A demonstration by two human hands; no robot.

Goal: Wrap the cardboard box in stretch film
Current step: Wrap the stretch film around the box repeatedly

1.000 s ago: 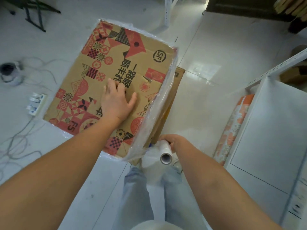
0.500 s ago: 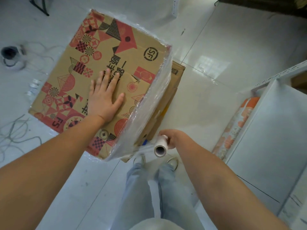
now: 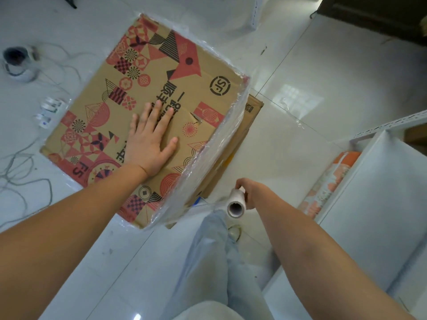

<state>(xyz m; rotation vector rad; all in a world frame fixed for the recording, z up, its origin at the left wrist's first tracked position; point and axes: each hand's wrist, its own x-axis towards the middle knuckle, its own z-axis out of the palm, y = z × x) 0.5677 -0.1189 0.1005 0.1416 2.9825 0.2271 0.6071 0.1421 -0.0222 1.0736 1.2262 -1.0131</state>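
Left hand [image 3: 150, 144], fingers spread flat, steadies the cardboard box [image 3: 147, 116]; right hand [image 3: 250, 192], fingers curled around the film roll [image 3: 235, 204], tensions stretch film [image 3: 208, 162] along the side.

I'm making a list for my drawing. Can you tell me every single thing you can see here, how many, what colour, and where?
cardboard box: one, brown with red and black patterns, middle, film on its sides
second box: one, plain brown, under the patterned one
stretch film roll: one, clear film on a white tube, right of the box's near corner
cables: several, grey, floor at left
power strip: one, white, floor at left
patterned roll: one, orange and white, beside the shelf
shelf: one, white, right
left hand: flat on the box top
right hand: grips the film roll
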